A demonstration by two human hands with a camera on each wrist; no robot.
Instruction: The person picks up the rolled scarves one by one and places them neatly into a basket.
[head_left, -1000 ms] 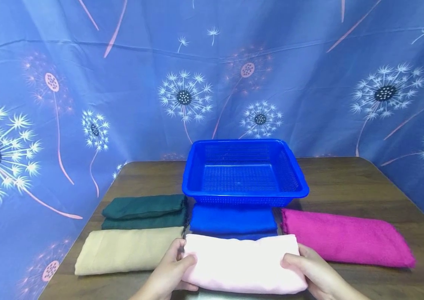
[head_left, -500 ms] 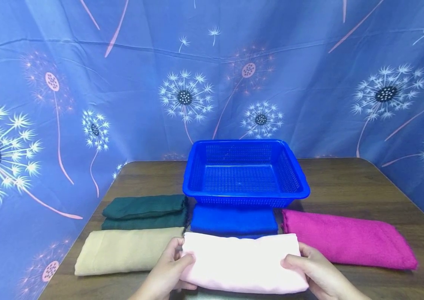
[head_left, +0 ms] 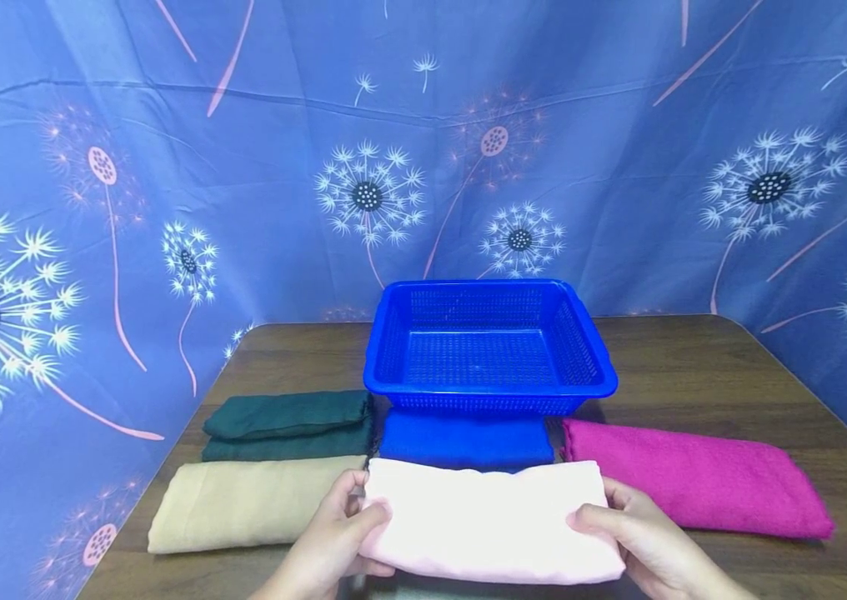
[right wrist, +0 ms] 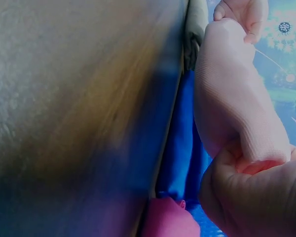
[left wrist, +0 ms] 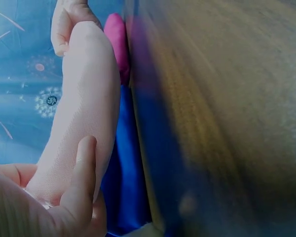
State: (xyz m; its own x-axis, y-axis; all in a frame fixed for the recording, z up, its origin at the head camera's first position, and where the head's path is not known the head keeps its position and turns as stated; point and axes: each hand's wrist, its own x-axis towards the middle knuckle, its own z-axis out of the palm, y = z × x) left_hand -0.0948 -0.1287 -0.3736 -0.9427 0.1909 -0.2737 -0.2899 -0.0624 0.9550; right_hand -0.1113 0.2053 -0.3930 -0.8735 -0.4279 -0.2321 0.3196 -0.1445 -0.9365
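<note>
Pink cloth has shifted slightly toward the blue cloth, lengthwise parallel to the desk's far edge, left hand and right hand gripping its ends.

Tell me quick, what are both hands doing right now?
Left hand: holding one end of the pale pink cloth.
Right hand: holding its other end.

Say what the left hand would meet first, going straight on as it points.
Beyond the pale pink cloth it grips, the left hand would probably meet the folded blue cloth; depth is unclear.
</note>
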